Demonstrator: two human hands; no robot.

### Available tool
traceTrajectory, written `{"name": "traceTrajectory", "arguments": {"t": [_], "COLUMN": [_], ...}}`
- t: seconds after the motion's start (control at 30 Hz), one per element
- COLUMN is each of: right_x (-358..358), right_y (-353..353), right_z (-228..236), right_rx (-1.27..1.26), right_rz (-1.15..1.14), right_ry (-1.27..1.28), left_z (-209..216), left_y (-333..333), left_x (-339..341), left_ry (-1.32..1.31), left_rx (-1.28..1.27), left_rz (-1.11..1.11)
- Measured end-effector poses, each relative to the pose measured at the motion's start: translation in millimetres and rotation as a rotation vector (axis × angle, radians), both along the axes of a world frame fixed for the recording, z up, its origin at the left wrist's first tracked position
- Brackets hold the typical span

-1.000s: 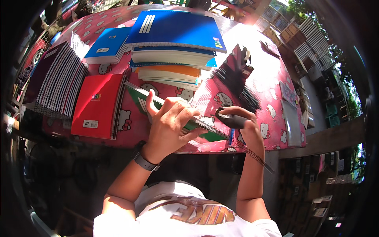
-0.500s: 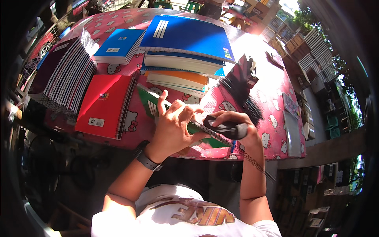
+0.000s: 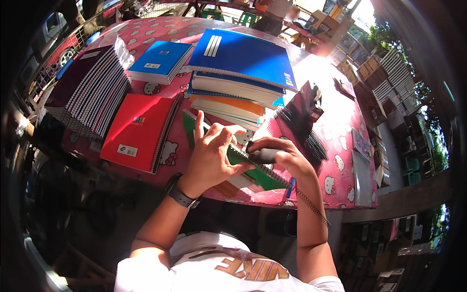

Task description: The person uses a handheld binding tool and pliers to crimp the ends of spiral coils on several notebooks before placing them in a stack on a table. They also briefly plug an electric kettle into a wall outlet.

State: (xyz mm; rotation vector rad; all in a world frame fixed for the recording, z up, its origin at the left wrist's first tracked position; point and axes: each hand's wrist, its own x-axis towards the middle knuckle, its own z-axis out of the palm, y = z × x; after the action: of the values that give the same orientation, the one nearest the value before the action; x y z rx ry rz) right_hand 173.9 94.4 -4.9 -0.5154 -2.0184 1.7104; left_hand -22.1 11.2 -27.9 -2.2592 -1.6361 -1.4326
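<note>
A green notebook (image 3: 268, 180) is held tilted at the table's near edge, its spine edge up. My left hand (image 3: 210, 152) grips it with thumb and forefinger at the spine, the outer finger raised. A dark wire coil (image 3: 313, 206) runs along the spine, its loose end trailing over my right forearm. My right hand (image 3: 287, 156) is closed around a soft-looking black thing (image 3: 262, 155) pressed at the coil; its exact kind is unclear. A blue pen-like stick (image 3: 291, 188) shows beside the coil.
A red notebook (image 3: 138, 131) and a stack of dark purple notebooks (image 3: 92, 92) lie left. Blue notebooks (image 3: 238, 53) are piled behind my hands, near a smaller blue stack (image 3: 160, 61). Black coils (image 3: 314, 141) lie right on the pink patterned tablecloth (image 3: 335, 182).
My right hand has turned and shifted slightly toward my left hand, hiding more of the black thing. Less of the coil trails past the notebook. The whole view has shifted a little.
</note>
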Motion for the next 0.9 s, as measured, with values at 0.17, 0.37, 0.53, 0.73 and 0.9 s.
{"name": "traceTrajectory", "arguments": {"t": [0.17, 0.37, 0.53, 0.73, 0.9], "right_x": [-3, -2, -31, -34, -31], "right_y": [-4, 10, -5, 3, 12], "right_z": [2, -3, 9, -1, 15], "right_rx": [-0.110, -0.018, 0.189, 0.003, -0.236], "right_rz": [-0.014, -0.228, -0.217, -0.103, 0.137], "right_ry": [0.244, -0.095, -0.298, 0.058, 0.315], "left_z": [0, -7, -38, -37, -41], "left_y": [-3, 4, 18, 20, 20], "left_x": [-1, -11, -51, -50, -55], "left_ry": [-0.034, -0.045, -0.922, -1.076, -1.077], "left_rx": [0.016, 0.132, -0.050, -0.171, -0.090], "left_rz": [-0.030, 0.181, -0.288, -0.326, -0.298]}}
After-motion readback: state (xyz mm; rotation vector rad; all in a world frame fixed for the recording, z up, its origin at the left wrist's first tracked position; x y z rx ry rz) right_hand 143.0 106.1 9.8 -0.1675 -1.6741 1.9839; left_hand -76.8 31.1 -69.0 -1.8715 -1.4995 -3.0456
